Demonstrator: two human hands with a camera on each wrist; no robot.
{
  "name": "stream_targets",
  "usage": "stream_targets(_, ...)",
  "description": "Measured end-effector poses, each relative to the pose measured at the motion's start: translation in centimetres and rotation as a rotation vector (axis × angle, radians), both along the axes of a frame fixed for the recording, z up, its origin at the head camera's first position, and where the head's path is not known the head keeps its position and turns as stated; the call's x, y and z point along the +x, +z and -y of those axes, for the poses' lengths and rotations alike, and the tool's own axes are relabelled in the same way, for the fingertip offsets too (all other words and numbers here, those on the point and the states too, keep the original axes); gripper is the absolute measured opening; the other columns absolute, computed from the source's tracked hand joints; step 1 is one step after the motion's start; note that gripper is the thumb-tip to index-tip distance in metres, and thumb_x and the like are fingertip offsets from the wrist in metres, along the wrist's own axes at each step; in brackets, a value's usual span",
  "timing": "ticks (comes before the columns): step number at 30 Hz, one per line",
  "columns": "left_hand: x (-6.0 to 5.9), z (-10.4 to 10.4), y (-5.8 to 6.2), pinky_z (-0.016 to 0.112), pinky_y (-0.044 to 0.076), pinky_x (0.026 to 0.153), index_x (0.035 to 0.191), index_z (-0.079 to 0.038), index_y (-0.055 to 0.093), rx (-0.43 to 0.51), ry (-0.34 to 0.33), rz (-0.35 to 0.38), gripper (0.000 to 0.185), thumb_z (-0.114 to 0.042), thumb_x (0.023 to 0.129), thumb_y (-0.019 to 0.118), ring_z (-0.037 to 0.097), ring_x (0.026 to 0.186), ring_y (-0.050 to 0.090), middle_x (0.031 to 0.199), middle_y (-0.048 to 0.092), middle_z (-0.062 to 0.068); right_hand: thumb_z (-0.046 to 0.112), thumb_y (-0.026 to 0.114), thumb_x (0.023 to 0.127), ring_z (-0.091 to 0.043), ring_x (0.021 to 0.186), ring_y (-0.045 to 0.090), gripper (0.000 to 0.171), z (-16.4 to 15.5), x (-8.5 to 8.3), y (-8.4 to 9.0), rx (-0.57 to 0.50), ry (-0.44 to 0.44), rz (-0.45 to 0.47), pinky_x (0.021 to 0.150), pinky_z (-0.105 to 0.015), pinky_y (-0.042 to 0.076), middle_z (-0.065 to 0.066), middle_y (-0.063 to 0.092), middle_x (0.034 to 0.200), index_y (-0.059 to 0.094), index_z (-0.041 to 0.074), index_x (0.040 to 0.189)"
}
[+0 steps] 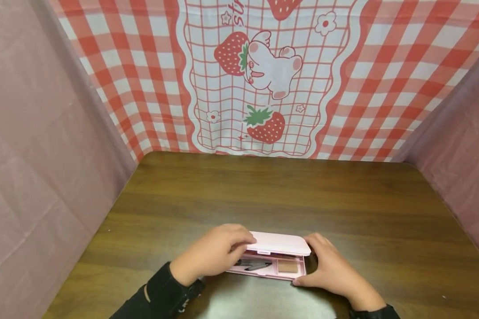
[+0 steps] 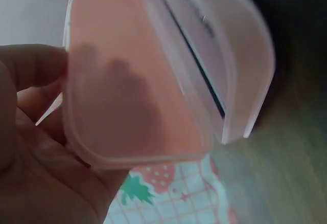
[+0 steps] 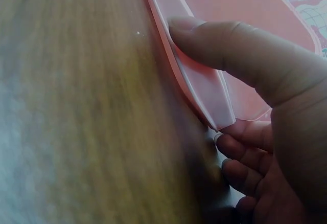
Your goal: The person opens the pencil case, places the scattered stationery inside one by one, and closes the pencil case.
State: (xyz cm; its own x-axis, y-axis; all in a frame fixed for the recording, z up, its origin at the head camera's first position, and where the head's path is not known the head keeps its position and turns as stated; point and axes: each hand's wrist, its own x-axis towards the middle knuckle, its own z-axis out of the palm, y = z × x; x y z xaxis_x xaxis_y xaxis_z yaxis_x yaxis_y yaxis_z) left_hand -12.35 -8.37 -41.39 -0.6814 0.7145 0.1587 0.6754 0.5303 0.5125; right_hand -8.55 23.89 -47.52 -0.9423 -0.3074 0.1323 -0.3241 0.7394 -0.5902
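A pink pencil case [image 1: 278, 243] lies near the front of the table, its lid [image 2: 133, 81] raised partway over the base. At the lid's left end, my left hand [image 1: 213, 250] pinches its edge between thumb and fingers. My right hand [image 1: 329, 268] grips the right end of the case, with the thumb [image 3: 204, 42] on the front side and the other fingers round the end. Inside the base show dark pens [image 1: 257, 265] on the left and a tan block [image 1: 288, 266] in a compartment on the right. The back of the base is hidden under the lid.
The case rests on a brown wooden table [image 1: 271, 190]. A red-and-white checked cloth [image 1: 155, 79] with strawberries hangs behind it. Pink cloth walls [image 1: 44, 146] stand along the left and right sides.
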Motion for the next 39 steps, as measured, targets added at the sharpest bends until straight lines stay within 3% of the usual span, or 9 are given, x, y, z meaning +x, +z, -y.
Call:
stream_targets(3, 1.1, -0.6, -0.2, 0.033, 0.046, 0.106, 0.123, -0.015, 0.074, -0.089, -0.041, -0.141, 0.024, -0.015, 0.102, 0.062, 0.012, 0.122, 0.062, 0.127, 0.069, -0.004, 0.059, 0.097, 0.056, -0.016, 0.112, 0.053, 0.087, 0.0, 0.0, 0.0, -0.002, 0.004, 0.009, 0.094, -0.049, 0.047, 0.011, 0.057, 0.116, 0.064, 0.016, 0.123)
stream_targets(7, 2.2, -1.5, -0.6, 0.03, 0.045, 0.106, 0.12, -0.014, 0.075, -0.179, -0.061, -0.257, 0.023, -0.014, 0.098, 0.069, 0.013, 0.121, 0.063, 0.127, 0.07, -0.003, 0.061, 0.096, 0.057, -0.018, 0.111, 0.053, 0.089, -0.2, -0.1, -0.1, 0.0, 0.011, 0.018, 0.093, -0.048, 0.046, 0.008, 0.058, 0.118, 0.063, 0.014, 0.125)
stream_targets(11, 2.8, -2.8, -1.1, 0.025, 0.051, 0.09, 0.104, -0.018, 0.074, -0.246, -0.071, -0.388, 0.012, -0.012, 0.093, 0.073, 0.009, 0.099, 0.063, 0.105, 0.068, -0.007, 0.06, 0.096, 0.056, -0.015, 0.106, 0.053, 0.09, -0.2, -0.2, -0.3, 0.004, 0.01, 0.007, 0.089, -0.043, 0.047, 0.007, 0.058, 0.118, 0.063, 0.013, 0.125)
stream_targets(14, 2.9, -3.6, -1.5, 0.023, 0.046, 0.072, 0.093, -0.02, 0.068, -0.289, -0.067, -0.446, 0.011, -0.012, 0.09, 0.075, 0.007, 0.079, 0.051, 0.088, 0.057, -0.009, 0.058, 0.097, 0.054, -0.014, 0.103, 0.054, 0.09, -0.1, -0.2, -0.3, 0.007, 0.011, -0.009, 0.088, -0.041, 0.047, 0.007, 0.059, 0.117, 0.063, 0.012, 0.124)
stream_targets(17, 3.0, -4.2, -1.3, 0.025, 0.042, 0.066, 0.091, -0.022, 0.064, -0.359, -0.049, -0.421, 0.015, -0.014, 0.089, 0.077, 0.008, 0.072, 0.046, 0.082, 0.054, -0.01, 0.056, 0.098, 0.054, -0.015, 0.105, 0.054, 0.09, 0.0, -0.3, -0.4, 0.013, 0.012, -0.021, 0.089, -0.043, 0.047, 0.007, 0.059, 0.117, 0.063, 0.012, 0.124)
stream_targets(21, 3.2, -5.2, -1.0, 0.029, 0.044, 0.064, 0.091, -0.024, 0.065, -0.486, -0.022, -0.346, 0.011, -0.018, 0.091, 0.075, 0.011, 0.073, 0.055, 0.081, 0.06, -0.009, 0.055, 0.098, 0.055, -0.017, 0.109, 0.055, 0.09, 0.1, -0.3, -0.2, 0.025, 0.011, -0.032, 0.091, -0.045, 0.047, 0.006, 0.06, 0.118, 0.063, 0.01, 0.125)
stream_targets(24, 3.2, -5.8, -1.2, 0.031, 0.045, 0.062, 0.09, -0.025, 0.066, -0.543, -0.014, -0.331, 0.009, -0.021, 0.09, 0.074, 0.013, 0.073, 0.058, 0.08, 0.061, -0.007, 0.054, 0.098, 0.055, -0.018, 0.11, 0.055, 0.09, 0.2, -0.2, -0.1, 0.031, 0.012, -0.034, 0.092, -0.047, 0.047, 0.006, 0.06, 0.119, 0.063, 0.01, 0.125)
stream_targets(39, 3.3, -7.1, -1.0, 0.032, 0.049, 0.056, 0.088, -0.023, 0.069, -0.627, -0.046, -0.364, 0.006, -0.023, 0.093, 0.071, 0.015, 0.067, 0.059, 0.078, 0.064, -0.004, 0.044, 0.1, 0.055, -0.022, 0.112, 0.056, 0.086, 0.1, -0.1, -0.2, 0.036, 0.022, -0.046, 0.093, -0.05, 0.047, 0.003, 0.06, 0.12, 0.062, 0.01, 0.124)
